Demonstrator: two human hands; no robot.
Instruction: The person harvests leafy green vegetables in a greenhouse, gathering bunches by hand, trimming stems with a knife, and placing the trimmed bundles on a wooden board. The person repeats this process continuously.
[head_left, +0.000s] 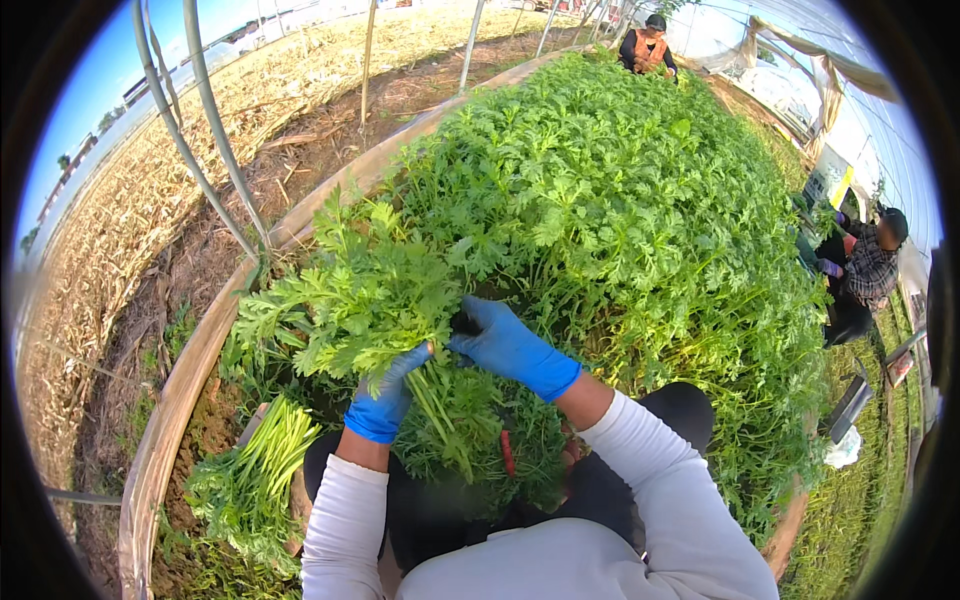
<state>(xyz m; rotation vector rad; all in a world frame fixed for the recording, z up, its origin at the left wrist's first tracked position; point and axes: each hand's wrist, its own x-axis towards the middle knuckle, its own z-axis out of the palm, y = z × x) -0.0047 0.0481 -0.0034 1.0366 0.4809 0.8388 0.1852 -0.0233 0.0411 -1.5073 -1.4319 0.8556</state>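
Note:
My left hand (391, 390), in a blue glove, is closed around the stems of a bunch of leafy greens (360, 300), whose lobed leaves spread up and to the left. Beside it my right hand (499, 337), also blue-gloved, is at the bunch's right edge with its fingers bent around something dark; what it grips is unclear. Below the hands, a few pale stems point down towards my lap. A red handle (508, 453) shows among loose greens between my knees. To the lower left lies a pile of cut greens (274, 450), its pale stems lined up.
Dense growing greens (600, 187) stretch ahead and right. A plastic-covered border (191, 390) curves along the left, with metal poles (217, 120) beside it. One person (649, 51) crouches at the far end; another person (870, 262) sits at right, near a dark object (851, 405) and white plastic.

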